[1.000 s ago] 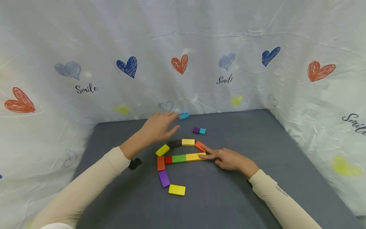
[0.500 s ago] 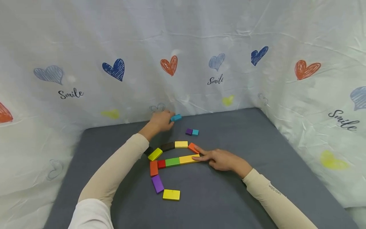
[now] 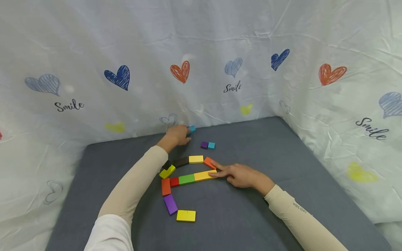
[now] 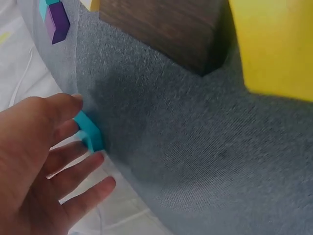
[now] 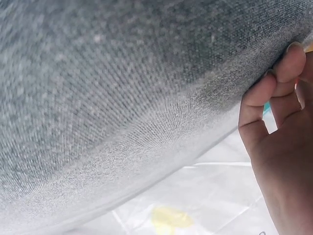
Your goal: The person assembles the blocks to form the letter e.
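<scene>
At the far table edge my left hand [image 3: 178, 135] reaches a small blue block [image 3: 192, 129], its fingertips at the block. In the left wrist view the fingers of that hand are spread, and the blue block [image 4: 91, 131] shows partly behind them. My right hand [image 3: 243, 176] lies at the right end of the block shape. One extended finger touches an orange block [image 3: 208, 162], and another rests on a golden-yellow block [image 3: 202, 175]. Its other fingers are bent under, as the right wrist view shows.
A green block [image 3: 186, 179] and a red block [image 3: 174, 182] continue the straight row. Around it curve pale yellow [image 3: 196, 159], dark brown [image 3: 181, 162], lime [image 3: 168, 172], orange-red [image 3: 166, 187], purple [image 3: 170, 204] and yellow [image 3: 186, 215] blocks. Small purple [image 3: 204, 145] and cyan [image 3: 211, 145] blocks lie beyond.
My left hand has moved forward from above the table to the blue block at the far edge. The right hand keeps its place on the blocks, while the head view has turned slightly right.
</scene>
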`<state>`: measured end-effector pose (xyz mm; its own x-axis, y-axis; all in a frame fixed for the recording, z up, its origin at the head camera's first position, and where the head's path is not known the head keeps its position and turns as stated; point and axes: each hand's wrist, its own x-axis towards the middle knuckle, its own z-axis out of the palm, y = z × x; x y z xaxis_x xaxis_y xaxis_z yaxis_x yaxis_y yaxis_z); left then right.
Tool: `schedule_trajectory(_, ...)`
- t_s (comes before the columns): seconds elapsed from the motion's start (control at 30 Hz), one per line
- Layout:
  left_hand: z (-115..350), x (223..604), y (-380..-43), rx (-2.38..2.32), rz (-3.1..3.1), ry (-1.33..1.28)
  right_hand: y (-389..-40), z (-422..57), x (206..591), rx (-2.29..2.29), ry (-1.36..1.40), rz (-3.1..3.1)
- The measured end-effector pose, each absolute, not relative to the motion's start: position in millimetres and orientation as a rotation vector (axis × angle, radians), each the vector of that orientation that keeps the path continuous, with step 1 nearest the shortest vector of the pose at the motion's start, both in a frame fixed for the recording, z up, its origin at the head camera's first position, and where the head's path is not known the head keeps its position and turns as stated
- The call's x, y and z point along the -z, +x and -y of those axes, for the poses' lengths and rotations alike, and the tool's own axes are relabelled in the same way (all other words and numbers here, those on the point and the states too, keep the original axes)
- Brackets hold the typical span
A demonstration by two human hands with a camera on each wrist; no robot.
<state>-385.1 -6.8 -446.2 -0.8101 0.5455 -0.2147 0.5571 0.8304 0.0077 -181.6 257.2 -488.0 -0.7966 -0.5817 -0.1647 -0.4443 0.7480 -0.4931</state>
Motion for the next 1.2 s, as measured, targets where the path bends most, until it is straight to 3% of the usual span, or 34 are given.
schedule_trajectory(0.27, 43, 440, -390, -0.056, -2.802, 0.823, -183, -252, 486, 0.647, -0.805, -2.628)
schedule_trajectory(0.73, 158, 455, -374, -0.28, -2.965, 0.895, -182, -254, 485, 0.636, -0.835, -2.632)
schedule_trajectory(1.2, 227, 459, -305, -0.251, -2.984, 0.635, -183, -254, 488, 0.641, -0.825, -2.622)
